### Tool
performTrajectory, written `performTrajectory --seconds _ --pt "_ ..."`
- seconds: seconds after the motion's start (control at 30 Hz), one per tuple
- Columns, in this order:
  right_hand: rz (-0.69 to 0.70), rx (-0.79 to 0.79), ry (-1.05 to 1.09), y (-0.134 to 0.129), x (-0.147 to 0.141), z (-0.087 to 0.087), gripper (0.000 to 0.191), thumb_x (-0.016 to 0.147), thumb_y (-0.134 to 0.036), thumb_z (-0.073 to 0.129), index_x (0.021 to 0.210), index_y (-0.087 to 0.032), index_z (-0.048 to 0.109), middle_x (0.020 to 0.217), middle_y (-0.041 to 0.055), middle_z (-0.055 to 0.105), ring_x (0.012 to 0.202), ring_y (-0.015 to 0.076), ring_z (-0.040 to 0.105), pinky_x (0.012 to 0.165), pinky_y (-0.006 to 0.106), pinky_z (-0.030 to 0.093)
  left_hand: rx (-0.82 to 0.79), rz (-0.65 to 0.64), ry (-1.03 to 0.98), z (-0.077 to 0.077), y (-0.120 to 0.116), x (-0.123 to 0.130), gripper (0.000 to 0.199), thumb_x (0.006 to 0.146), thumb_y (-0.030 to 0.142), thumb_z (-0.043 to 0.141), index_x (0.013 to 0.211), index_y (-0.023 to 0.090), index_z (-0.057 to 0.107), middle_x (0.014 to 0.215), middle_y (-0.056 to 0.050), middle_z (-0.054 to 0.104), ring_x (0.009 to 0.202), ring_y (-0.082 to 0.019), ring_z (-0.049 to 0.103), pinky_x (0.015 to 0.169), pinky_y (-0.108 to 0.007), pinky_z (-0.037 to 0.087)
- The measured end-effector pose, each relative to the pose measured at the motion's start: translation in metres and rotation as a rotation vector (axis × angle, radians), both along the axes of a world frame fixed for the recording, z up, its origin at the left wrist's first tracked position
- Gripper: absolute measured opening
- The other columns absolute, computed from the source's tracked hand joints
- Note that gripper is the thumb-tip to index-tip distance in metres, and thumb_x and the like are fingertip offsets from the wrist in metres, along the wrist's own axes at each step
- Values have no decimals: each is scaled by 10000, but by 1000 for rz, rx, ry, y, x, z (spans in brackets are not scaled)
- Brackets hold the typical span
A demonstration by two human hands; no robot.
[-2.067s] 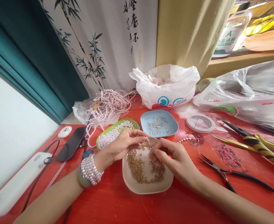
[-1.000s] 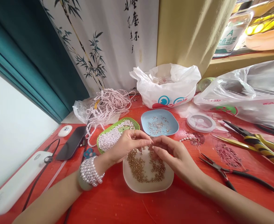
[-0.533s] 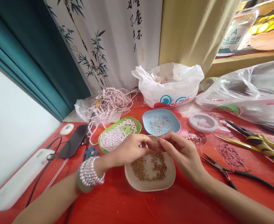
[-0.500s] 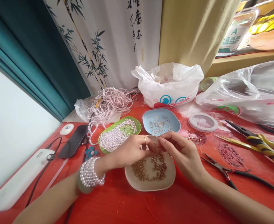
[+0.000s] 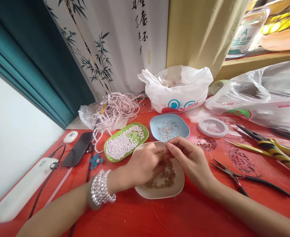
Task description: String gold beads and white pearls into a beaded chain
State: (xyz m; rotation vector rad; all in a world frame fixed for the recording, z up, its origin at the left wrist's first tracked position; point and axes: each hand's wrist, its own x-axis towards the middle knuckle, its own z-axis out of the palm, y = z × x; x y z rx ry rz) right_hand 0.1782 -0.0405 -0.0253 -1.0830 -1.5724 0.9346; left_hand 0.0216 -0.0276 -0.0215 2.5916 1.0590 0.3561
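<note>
Our right hand (image 5: 193, 161) is pinched narrow, can't see on what; left hand (image 5: 143, 166), can't tell. We'd stay low so dropped beads (image 5: 169, 176) land in the dish (image 5: 179, 181).

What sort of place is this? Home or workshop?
Perhaps a home craft corner, though a small workshop is possible: gold-toned beads in an off-white tray, black-handled pliers on the red table, and a bamboo-print hanging behind it.
</note>
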Motion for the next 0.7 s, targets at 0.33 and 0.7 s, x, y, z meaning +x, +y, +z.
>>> performTrajectory --seconds 0.33,0.7 --pt "8 -7 -27 -1 0 -3 177 833 -263 460 699 -183 544 610 -8 544 561 115 499 516 218 395 49 53 62 -3 1 2 79 724 223 534 771 162 552 785 -62 577 754 -212 501 655 -330 394" --pt "27 -29 -28 1 0 -3 189 841 -273 455 713 -176 555 631 -4 562 580 123 520 547 228 419 72 19 61 -1 0 3 117 737 216 532 822 154 582 828 -54 603 779 -214 506 664 -326 385"
